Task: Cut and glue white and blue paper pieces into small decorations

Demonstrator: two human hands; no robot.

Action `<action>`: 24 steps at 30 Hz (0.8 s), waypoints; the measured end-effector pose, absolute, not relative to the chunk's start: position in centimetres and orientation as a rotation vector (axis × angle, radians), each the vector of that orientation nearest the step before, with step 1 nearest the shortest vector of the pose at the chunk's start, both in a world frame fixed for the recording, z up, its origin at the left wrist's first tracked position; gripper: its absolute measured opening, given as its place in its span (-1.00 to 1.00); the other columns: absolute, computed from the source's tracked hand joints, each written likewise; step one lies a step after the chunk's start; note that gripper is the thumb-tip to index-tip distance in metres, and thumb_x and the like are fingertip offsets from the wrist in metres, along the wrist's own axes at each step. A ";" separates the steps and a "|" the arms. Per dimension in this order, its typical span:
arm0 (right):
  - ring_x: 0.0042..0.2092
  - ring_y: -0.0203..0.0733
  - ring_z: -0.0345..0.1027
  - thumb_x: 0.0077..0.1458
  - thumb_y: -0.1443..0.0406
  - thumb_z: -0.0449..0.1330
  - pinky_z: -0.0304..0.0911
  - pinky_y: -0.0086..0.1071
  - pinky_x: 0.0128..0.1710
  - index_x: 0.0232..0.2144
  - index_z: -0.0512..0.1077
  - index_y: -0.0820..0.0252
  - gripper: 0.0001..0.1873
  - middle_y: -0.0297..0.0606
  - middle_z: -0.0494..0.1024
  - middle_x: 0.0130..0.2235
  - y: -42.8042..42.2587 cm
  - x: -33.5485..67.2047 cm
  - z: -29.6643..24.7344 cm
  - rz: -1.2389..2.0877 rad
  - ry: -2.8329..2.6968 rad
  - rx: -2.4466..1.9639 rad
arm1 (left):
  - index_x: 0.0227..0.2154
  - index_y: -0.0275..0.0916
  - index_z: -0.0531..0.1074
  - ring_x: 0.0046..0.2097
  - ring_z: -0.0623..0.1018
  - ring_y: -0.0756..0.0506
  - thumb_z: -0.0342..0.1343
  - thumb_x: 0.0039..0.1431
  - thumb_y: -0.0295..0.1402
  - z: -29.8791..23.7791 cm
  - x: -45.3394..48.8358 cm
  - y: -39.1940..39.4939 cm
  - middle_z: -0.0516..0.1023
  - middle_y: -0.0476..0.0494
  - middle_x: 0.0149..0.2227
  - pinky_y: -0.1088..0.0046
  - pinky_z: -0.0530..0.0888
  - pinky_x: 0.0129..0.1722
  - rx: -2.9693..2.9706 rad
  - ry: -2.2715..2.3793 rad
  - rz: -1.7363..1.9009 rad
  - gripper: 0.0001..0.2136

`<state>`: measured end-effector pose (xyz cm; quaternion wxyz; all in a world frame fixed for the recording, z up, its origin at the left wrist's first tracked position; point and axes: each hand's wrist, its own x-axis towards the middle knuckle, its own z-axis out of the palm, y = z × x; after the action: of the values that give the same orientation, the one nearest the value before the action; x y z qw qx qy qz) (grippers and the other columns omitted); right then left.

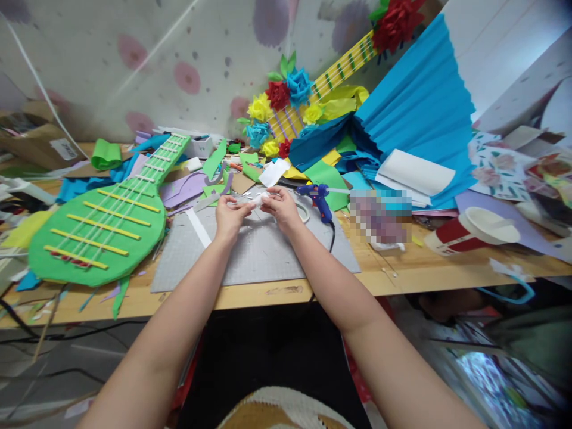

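Above the grey cutting mat (263,265), my left hand (230,217) and my right hand (283,208) pinch a small white piece (259,199) between them, perhaps rolled paper; its exact kind is too small to make out. Both hands have their fingers closed on it. A blue glue gun (319,198) lies just right of my right hand, its black cord running down over the mat. Partly behind my right wrist is a pale ring (304,212), like a tape roll. On the mat, left of my left hand, lies a flat white strip (198,227).
A green paper lute-like instrument (96,229) lies at left. Behind the mat are paper scraps (214,159), a yellow flower-covered instrument neck (344,65) and a pleated blue paper fan (415,113). At right stand a lidded paper cup (469,232) and a blurred-out object (378,217).
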<state>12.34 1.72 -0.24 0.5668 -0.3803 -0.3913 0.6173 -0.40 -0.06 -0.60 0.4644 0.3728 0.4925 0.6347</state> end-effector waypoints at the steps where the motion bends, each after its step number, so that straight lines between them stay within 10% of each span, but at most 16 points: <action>1: -0.47 -0.42 0.33 -0.32 0.31 0.33 0.35 -0.46 -0.41 -0.39 0.25 0.13 -0.61 -0.51 0.40 -0.52 1.7 12.3 -0.3 1.451 -0.920 -0.895 | -0.43 -0.19 0.07 -0.50 0.50 -0.01 0.33 -0.44 -0.36 -0.6 -0.4 -0.1 0.48 0.03 -0.57 0.41 0.44 -0.41 0.930 1.209 1.561 -0.47; 24: -0.44 -0.41 0.34 -0.32 0.29 0.32 0.30 -0.45 -0.36 -0.35 0.28 0.12 -0.60 -0.51 0.41 -0.49 1.3 12.1 0.0 1.524 -0.937 -0.855 | -0.44 -0.23 0.25 -0.53 0.40 0.07 0.34 -0.43 -0.32 -0.1 0.0 -0.3 0.38 0.10 -0.59 0.51 0.37 -0.44 0.974 1.203 1.531 -0.56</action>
<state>12.10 1.35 -0.02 0.5472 -0.3609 -0.3956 0.6433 0.02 -0.32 -0.05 0.4638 0.3963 0.4897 0.6230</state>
